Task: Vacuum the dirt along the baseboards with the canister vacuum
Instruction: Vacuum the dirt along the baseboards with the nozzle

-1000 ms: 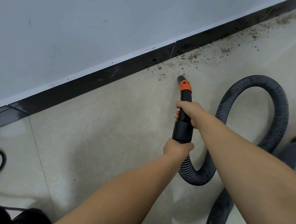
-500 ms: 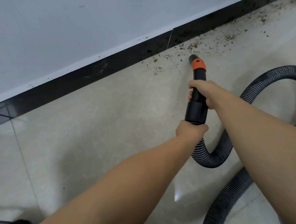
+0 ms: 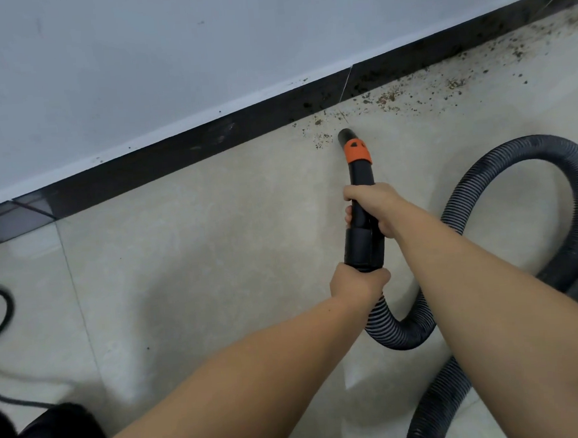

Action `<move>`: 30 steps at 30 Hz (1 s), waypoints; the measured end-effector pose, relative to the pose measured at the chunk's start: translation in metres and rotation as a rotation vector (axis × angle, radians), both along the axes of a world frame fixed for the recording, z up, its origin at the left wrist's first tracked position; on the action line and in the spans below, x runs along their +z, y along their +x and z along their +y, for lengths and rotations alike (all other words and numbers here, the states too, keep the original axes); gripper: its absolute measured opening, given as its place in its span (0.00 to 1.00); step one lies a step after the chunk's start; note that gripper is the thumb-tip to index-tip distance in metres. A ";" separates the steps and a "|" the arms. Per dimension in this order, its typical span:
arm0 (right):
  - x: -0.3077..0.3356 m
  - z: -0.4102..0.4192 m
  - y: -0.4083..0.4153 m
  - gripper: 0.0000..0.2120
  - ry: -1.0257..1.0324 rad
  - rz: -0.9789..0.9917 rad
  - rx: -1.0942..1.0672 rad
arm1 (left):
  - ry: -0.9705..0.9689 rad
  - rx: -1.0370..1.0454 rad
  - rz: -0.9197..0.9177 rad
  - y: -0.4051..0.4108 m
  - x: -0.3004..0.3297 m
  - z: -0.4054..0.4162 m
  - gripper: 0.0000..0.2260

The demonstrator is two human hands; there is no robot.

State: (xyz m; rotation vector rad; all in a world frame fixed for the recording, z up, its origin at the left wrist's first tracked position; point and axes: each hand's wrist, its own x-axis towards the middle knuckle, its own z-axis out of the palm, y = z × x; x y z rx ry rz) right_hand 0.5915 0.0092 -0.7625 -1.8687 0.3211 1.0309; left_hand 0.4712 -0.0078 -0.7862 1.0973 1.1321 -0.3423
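Both hands on the nozzle [image 3: 361, 193]: right hand [image 3: 377, 209] wrapped round its middle, left hand [image 3: 357, 282] clamped round the hose [image 3: 520, 223] end. Tip sits beside dirt [image 3: 388, 97] scattered along the baseboard [image 3: 180, 147], near the tile joint.

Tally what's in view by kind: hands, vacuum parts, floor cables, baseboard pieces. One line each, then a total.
Hands: 2, left hand and right hand, both gripping the vacuum.
Vacuum parts: 2, black wand and ribbed hose.
Floor cables: 1, black cable.
Baseboard pieces: 3, the middle baseboard longest.
Total: 8.
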 end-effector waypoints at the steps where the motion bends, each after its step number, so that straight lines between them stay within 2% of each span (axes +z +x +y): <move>1: 0.000 0.003 -0.007 0.05 0.001 0.003 0.014 | 0.000 0.011 0.005 -0.006 0.001 0.001 0.18; 7: 0.004 0.022 -0.037 0.06 0.028 0.021 0.093 | -0.005 0.095 0.005 -0.035 0.004 0.011 0.17; 13: 0.007 0.024 -0.032 0.05 0.037 0.035 0.078 | 0.003 0.061 -0.008 -0.031 0.009 0.017 0.18; 23: -0.005 0.020 0.024 0.05 0.050 -0.009 -0.113 | 0.013 -0.068 -0.065 0.022 0.000 0.035 0.10; 30: -0.011 0.010 0.073 0.04 0.020 -0.055 -0.141 | 0.004 -0.122 -0.093 0.069 -0.007 0.032 0.15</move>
